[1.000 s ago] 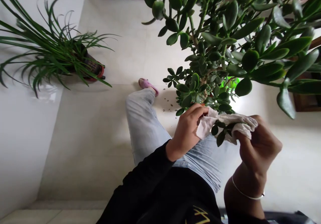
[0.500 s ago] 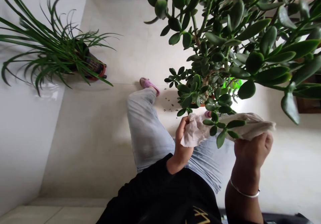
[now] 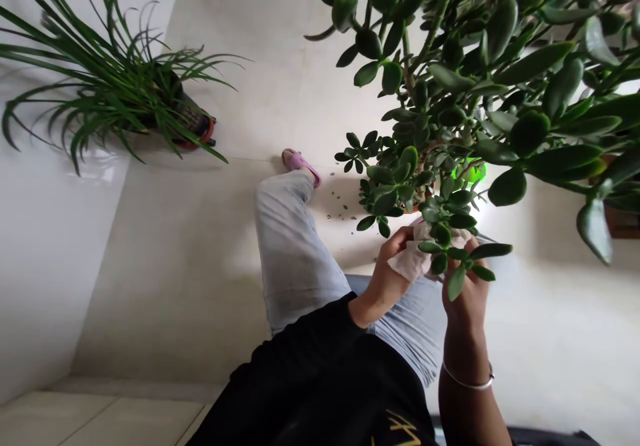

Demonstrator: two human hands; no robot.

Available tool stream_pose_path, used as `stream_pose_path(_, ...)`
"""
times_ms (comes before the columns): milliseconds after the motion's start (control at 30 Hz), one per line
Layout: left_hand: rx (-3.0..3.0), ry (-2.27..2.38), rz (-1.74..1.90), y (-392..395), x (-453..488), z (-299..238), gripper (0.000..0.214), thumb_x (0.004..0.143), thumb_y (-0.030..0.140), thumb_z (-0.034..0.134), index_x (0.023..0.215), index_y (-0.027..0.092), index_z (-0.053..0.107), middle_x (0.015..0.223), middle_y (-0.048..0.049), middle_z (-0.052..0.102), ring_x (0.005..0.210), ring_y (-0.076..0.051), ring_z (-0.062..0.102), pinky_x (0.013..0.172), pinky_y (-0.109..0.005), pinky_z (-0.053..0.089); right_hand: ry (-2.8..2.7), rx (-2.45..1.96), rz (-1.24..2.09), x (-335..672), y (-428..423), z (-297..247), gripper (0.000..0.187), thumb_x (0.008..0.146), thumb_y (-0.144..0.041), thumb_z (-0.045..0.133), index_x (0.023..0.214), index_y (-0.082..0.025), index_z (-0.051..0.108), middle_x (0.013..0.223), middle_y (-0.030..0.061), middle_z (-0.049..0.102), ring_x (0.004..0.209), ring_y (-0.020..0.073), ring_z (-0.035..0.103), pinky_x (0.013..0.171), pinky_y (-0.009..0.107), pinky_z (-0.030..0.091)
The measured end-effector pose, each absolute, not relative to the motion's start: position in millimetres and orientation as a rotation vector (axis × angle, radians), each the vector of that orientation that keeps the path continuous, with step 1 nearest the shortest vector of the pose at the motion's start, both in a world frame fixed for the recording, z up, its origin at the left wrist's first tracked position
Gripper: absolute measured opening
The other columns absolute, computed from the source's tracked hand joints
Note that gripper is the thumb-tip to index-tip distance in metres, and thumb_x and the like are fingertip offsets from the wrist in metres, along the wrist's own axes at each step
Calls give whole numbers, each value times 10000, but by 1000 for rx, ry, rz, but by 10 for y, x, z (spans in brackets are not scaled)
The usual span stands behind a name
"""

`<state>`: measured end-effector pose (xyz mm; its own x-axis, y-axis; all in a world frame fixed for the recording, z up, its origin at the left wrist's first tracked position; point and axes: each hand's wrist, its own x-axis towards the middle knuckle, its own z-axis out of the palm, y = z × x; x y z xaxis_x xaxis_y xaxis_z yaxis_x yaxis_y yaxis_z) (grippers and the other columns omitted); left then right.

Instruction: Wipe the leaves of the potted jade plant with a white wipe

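The person's left hand [image 3: 385, 279] comes in from a black sleeve [image 3: 305, 346], its fingers [image 3: 400, 243] clenched on a crumpled white tissue [image 3: 413, 263]. The tissue lies pinched against a leafy sprig [image 3: 443, 249] of a jade plant [image 3: 450, 79], whose thick, glossy leaves fill the upper right of the view. The right hand [image 3: 465, 306], bare to the wrist with a thin silver bracelet [image 3: 467, 385], rises just behind that sprig. Leaves hide its fingertips, so I cannot tell whether they grip the tissue or only back it.

The two hands close in on the sprig from either side, which appears to steady it and keep the tissue pressed on the leaves. The plant's orange pot rim [image 3: 413, 209] shows only as a sliver among the foliage, close above the hands and beyond the person's lap.

Past the light denim jeans [image 3: 295, 253], a pink slipper [image 3: 300, 167] rests on the tiled floor [image 3: 240, 99], with dark crumbs [image 3: 340, 209] scattered near it. A long-leaved plant [image 3: 105, 86] in a red pot [image 3: 197, 129] stands by the wall. Yellow lettering [image 3: 403, 429] on the black top is too cut off to read.
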<state>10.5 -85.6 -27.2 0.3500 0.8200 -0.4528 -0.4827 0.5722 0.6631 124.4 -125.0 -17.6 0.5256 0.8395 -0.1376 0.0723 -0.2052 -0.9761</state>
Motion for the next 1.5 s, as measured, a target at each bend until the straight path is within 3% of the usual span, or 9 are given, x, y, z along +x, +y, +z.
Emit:
stream_pose_path(233,236,762,820,-821,57,-103,542,578,485,992,895,176,678,782,1,655,662,-117,592,632,-267,516,-720,-1627,847,1189,-1245,-148,376,768,-374,827,1089,-214,711,928,3,695,784,151,608,715,281,484)
stream_pose_path(433,246,784,760,-774,38,-187,568,512,499,1011,823,153,685,747,-8,668,635,-100,572,613,-253,454,-694,-1725,699,1209,-1142,-67,264,840,-422,717,968,-192,716,811,-12,660,658,116,544,601,241,430)
stream_pose_path(633,395,777,767,-771,-32,-229,503,598,482,986,811,171,653,710,3,624,630,-107,532,576,-255,421,-642,-1624,1035,1316,-998,-22,313,677,-405,841,884,-208,715,643,-53,619,471,81,419,461,231,351)
stream_pose_path(833,565,732,784,-790,-121,-207,449,722,501,919,831,192,612,729,1,563,640,-112,478,580,-268,394,-523,-1584,1161,1335,-911,-35,323,592,-392,911,741,-195,703,573,-36,626,438,86,471,439,230,392)
stream_pose_path(1067,675,756,729,-766,-187,-129,443,773,494,890,861,179,591,770,0,546,692,-110,467,617,-250,399,-576,-1645,1229,1460,-939,-119,364,650,-475,920,703,-206,681,485,-57,536,397,79,404,421,240,382)
stream_pose_path(1400,727,763,744,-740,-222,-101,446,803,503,859,819,186,545,744,20,487,686,-103,417,623,-249,358,-487,-1656,1196,1300,-928,-56,403,610,-487,927,657,-214,635,487,-72,494,404,58,318,440,245,380)
stream_pose_path(1500,755,772,739,-733,-225,-87,449,805,500,860,816,186,539,740,21,494,682,-101,420,623,-245,362,-516,-1672,1205,1329,-938,-139,425,645,-517,907,634,-214,609,484,-60,505,401,71,358,429,245,359)
